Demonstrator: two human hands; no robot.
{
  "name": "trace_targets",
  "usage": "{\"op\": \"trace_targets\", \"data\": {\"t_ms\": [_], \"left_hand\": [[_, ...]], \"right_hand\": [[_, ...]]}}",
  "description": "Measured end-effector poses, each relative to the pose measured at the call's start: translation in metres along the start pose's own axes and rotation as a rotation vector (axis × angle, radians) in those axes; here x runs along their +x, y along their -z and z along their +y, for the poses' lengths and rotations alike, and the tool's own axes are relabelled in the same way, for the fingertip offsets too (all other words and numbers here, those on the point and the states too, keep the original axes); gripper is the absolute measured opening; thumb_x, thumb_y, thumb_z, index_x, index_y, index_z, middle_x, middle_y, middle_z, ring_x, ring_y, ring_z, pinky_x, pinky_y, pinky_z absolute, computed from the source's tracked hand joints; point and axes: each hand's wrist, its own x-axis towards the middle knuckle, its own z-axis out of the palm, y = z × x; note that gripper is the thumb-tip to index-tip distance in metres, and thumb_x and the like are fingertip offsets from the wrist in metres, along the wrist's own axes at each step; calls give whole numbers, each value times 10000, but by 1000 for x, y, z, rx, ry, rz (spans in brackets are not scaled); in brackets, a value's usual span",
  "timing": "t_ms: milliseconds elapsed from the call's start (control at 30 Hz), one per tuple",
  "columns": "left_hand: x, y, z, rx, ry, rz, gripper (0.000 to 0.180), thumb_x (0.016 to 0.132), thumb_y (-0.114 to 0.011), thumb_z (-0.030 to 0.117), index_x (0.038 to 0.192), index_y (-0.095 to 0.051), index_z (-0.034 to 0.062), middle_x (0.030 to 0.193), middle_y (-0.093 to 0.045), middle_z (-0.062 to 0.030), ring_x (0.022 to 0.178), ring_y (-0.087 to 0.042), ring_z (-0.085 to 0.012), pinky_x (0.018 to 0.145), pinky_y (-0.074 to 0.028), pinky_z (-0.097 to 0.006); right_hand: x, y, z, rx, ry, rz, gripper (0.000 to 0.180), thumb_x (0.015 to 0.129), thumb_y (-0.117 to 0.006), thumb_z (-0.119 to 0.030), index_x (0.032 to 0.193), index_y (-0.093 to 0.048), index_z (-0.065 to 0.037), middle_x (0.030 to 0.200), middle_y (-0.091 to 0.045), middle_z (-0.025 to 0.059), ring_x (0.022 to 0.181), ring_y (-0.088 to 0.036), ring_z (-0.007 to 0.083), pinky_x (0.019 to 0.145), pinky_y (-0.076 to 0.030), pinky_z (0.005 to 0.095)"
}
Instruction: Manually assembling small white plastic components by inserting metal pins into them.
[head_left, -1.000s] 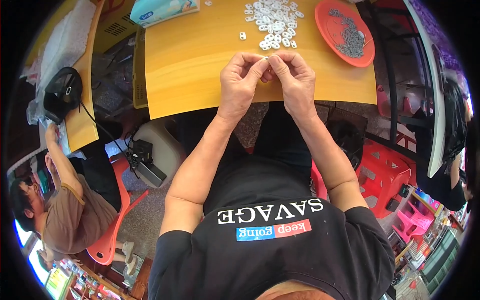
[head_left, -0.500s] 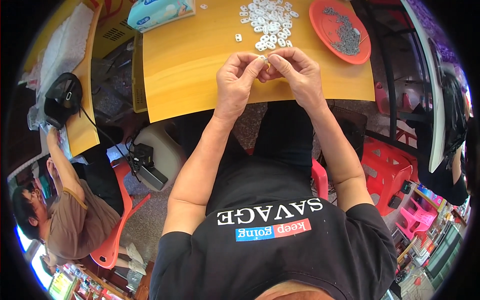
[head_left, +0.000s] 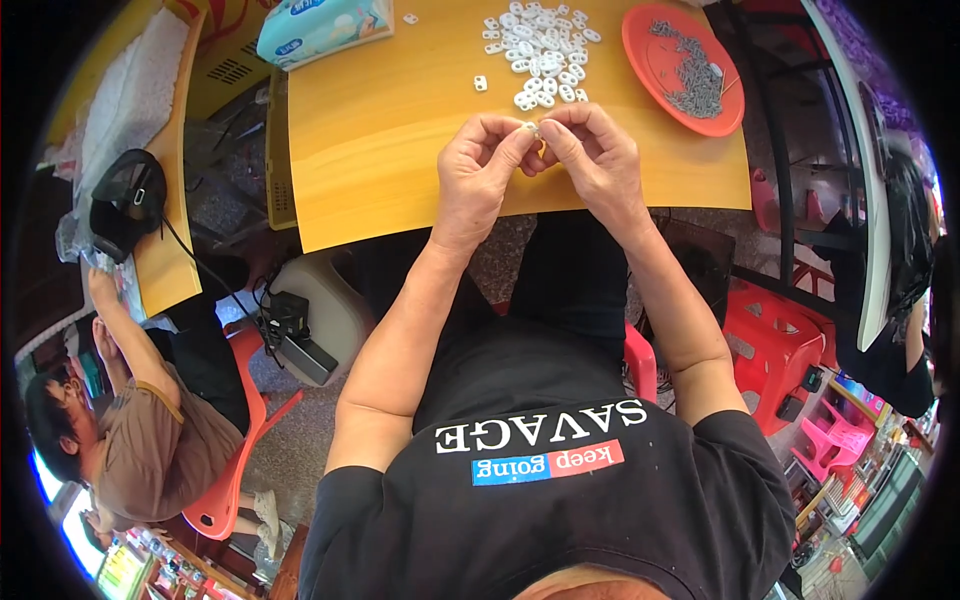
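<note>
My left hand (head_left: 476, 172) and my right hand (head_left: 597, 162) meet above the table's near edge, thumbs and forefingers pinched together. Between the fingertips they share a small whitish piece (head_left: 533, 129), mostly covered by the fingers. Just beyond the hands lies a loose pile of white plastic pieces (head_left: 545, 68), oval with two holes. One such piece (head_left: 480, 83) lies apart, left of the pile. To the right, a round red plate (head_left: 640, 50) holds a heap of thin grey screw-like parts (head_left: 697, 88) and a thin wooden stick.
A blue tissue pack (head_left: 325, 30) lies at the far left of the yellow wooden table (head_left: 390, 150). Left of it, a person (head_left: 150, 430) sits on a red chair beside another table with a black device (head_left: 128, 200). Red stools (head_left: 775, 345) stand to my right.
Both hands have come slightly nearer to me, still pinching the small piece. The person at the left has shifted an arm a little.
</note>
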Motion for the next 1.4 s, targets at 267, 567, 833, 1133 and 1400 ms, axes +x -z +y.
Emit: {"op": "trace_targets", "data": {"t_ms": [267, 567, 833, 1133, 1400], "left_hand": [[1, -2, 1, -8, 7, -4, 104, 947, -626, 72, 975, -590, -21, 846, -671, -88, 738, -647, -129, 693, -539, -246], [0, 0, -2, -75, -17, 37, 80, 942, -624, 54, 950, -583, -14, 830, -668, -92, 724, -636, -127, 683, -531, -244], [-2, -2, 2, 18, -25, 40, 67, 939, -625, 44, 927, -586, -9, 827, -671, -85, 726, -637, -118, 685, -527, -236], [1, 0, 1, 40, -26, 25, 91, 951, -620, 78, 968, -582, -3, 823, -664, -81, 733, -632, -126, 689, -518, -245], [3, -4, -1, -48, -40, 48, 102, 956, -616, 90, 984, -573, 2, 861, -655, -82, 728, -632, -132, 687, -527, -256]], "right_hand": [[1, -4, 3, -42, 32, 24, 101, 963, -589, -51, 929, -581, 44, 775, -632, 53, 675, -622, 97, 606, -518, 231], [-2, -20, 13, 7, 82, 126, 81, 951, -601, -38, 893, -574, 11, 763, -605, 37, 651, -601, 90, 586, -496, 226], [-1, -15, 12, -105, 89, 96, 75, 930, -609, -12, 868, -572, 7, 757, -589, 40, 652, -613, 95, 586, -499, 241], [5, -7, 7, -44, -64, 50, 89, 953, -596, -65, 901, -618, 4, 833, -649, 33, 680, -610, 95, 631, -505, 240], [15, 22, 2, 743, -346, 95, 347, 1025, -468, -260, 735, -556, -91, 971, -607, 44, 808, -575, 134, 783, -512, 329]]}}
